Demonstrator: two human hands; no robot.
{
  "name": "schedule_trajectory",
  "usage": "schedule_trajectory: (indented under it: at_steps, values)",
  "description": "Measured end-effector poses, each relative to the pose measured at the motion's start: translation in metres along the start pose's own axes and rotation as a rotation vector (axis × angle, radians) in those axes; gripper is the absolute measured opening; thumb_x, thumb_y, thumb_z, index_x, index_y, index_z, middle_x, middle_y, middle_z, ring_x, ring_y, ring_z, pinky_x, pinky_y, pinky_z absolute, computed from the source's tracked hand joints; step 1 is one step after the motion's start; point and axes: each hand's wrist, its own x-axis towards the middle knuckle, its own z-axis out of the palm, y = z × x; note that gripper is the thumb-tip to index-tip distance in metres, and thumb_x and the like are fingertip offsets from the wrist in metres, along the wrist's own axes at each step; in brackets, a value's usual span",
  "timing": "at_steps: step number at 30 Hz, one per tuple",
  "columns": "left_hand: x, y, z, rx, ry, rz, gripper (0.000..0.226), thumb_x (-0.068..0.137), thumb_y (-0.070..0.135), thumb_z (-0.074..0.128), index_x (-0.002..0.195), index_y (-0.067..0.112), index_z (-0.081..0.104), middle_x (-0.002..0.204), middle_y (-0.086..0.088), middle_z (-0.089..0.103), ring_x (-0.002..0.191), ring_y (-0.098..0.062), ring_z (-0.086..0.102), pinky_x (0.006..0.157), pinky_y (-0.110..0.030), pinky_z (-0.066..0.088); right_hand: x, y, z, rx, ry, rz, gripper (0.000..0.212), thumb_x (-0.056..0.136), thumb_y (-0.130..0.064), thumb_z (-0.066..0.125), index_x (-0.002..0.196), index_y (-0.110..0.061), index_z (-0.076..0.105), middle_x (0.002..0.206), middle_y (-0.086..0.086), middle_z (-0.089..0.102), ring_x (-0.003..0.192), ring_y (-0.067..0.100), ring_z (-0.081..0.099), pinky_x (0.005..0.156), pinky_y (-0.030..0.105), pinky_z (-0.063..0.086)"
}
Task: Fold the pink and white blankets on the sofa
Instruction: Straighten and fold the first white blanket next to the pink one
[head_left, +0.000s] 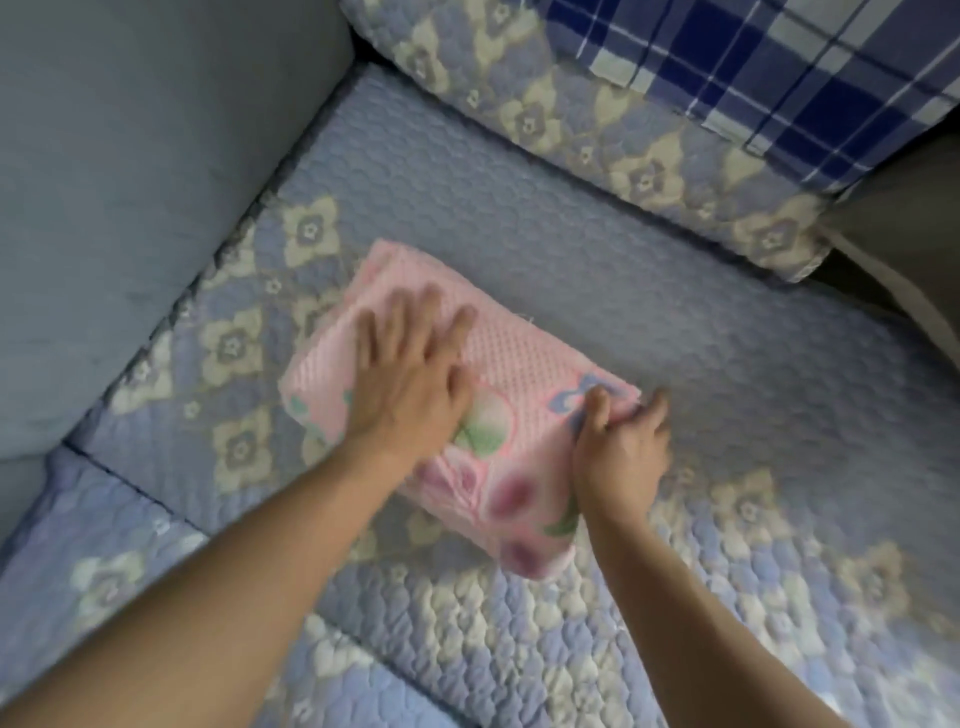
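Pink waffle-weave blanket with a flower print (524, 364), already folded into a compact thick rectangle, lies on the sofa seat near the middle of our view, with no white blanket in sight. We have our left hand (410, 374) spread flat on top of it, fingers straight and pressing the layers down. Our right hand (621, 447) pinches the corner of the blanket at about 3 o'clock, thumb on top and fingers curled under the edge.

We judge this to be the squaring-up of the last fold. To do it well, we should keep the flat palm as an anchor so the stack does not slide, draw the pinched corner out until the edges line up, then smooth from the middle toward the edges to push out trapped air.

Under the blanket is a quilted blue sofa cover with cream flower motifs (649, 291), soft and slightly bumpy, so the fold may creep. A plain grey-blue cushion (130, 182) rises at 10 o'clock. A blue-and-white plaid cloth (753, 67) sits at 1 o'clock on the backrest.
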Motion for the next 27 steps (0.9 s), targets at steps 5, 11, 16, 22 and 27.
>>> schedule_trajectory:
  at_steps: [5, 11, 16, 22, 27]
  values:
    - [0.007, 0.007, 0.014, -0.023, -0.12, -0.053, 0.064, 0.099, 0.057, 0.021, 0.159, 0.038, 0.01, 0.169, 0.001, 0.001, 0.156, -0.029, -0.004, 0.122, -0.058, 0.003, -0.024, -0.014, 0.013, -0.485, -0.133, -0.719, 0.062, 0.102, -0.046, 0.035, 0.159, -0.025, 0.022, 0.167, 0.011, 0.014, 0.154, 0.032, 0.004, 0.125, 0.048, -0.002]
    - [0.015, -0.009, -0.001, -0.161, -0.254, 0.007, 0.069, 0.097, 0.06, 0.026, 0.158, 0.044, -0.001, 0.168, 0.006, -0.013, 0.154, -0.023, -0.016, 0.124, -0.051, -0.008, -0.014, -0.017, 0.014, -0.69, -0.288, -0.644, 0.066, 0.102, -0.056, 0.023, 0.16, -0.031, 0.004, 0.168, 0.008, 0.005, 0.153, 0.03, 0.0, 0.124, 0.049, -0.006]
    - [-0.07, -0.018, -0.026, -0.211, -0.031, -0.212, 0.06, 0.101, 0.038, 0.042, 0.158, 0.028, 0.027, 0.165, -0.019, 0.014, 0.153, -0.042, 0.007, 0.124, -0.054, 0.01, -0.043, -0.045, -0.014, -0.786, -0.306, -0.64, 0.07, 0.098, -0.027, 0.033, 0.161, -0.019, 0.003, 0.167, 0.015, -0.013, 0.153, 0.033, -0.017, 0.123, 0.05, -0.013]
    - [-0.314, -0.037, -0.03, -0.311, -0.17, -0.608, 0.062, 0.094, 0.026, 0.062, 0.152, 0.019, 0.042, 0.156, -0.02, 0.039, 0.145, -0.04, 0.033, 0.117, -0.05, 0.031, -0.18, -0.032, -0.015, -0.508, -0.585, -1.027, 0.059, 0.082, -0.021, 0.045, 0.139, -0.003, 0.051, 0.147, 0.024, 0.043, 0.137, 0.045, 0.036, 0.115, 0.049, 0.029]
    - [-0.513, -0.017, -0.052, -0.544, -0.126, -1.22, 0.059, 0.092, 0.018, 0.065, 0.148, 0.018, 0.049, 0.152, -0.018, 0.044, 0.141, -0.035, 0.039, 0.116, -0.044, 0.031, -0.286, 0.022, -0.025, -0.823, -1.191, -0.859, 0.044, 0.102, -0.018, 0.042, 0.145, -0.013, 0.048, 0.154, 0.005, 0.039, 0.114, 0.024, 0.051, 0.099, 0.033, 0.043]
